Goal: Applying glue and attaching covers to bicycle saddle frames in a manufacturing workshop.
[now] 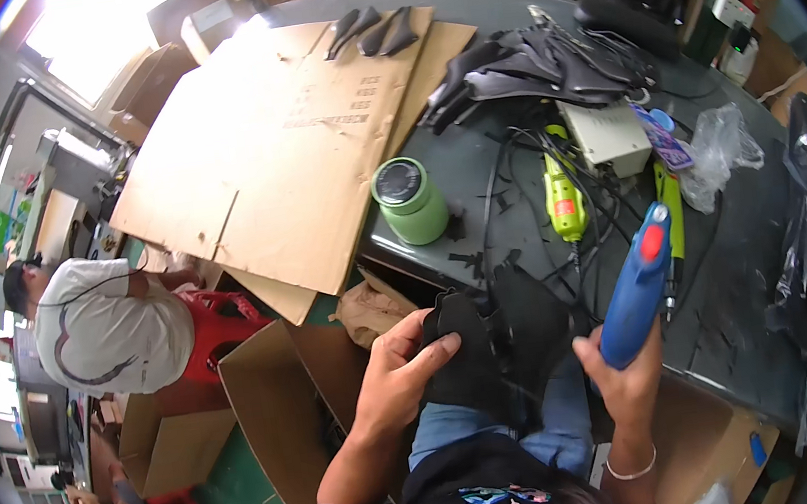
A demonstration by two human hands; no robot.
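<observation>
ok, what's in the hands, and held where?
Left hand: black piece, pinched at its left edge. Right hand: blue tool, by its lower end.

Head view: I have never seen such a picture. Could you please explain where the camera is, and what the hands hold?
There is no robot here: a fisheye camera, worn on the head, looks down and bends straight edges. The wearer's bare left hand pinches a black piece; the bare right hand grips a blue tool with a red part. On the dark table are flat cardboard, a green container, a yellow-green tool and a pile of black parts.
</observation>
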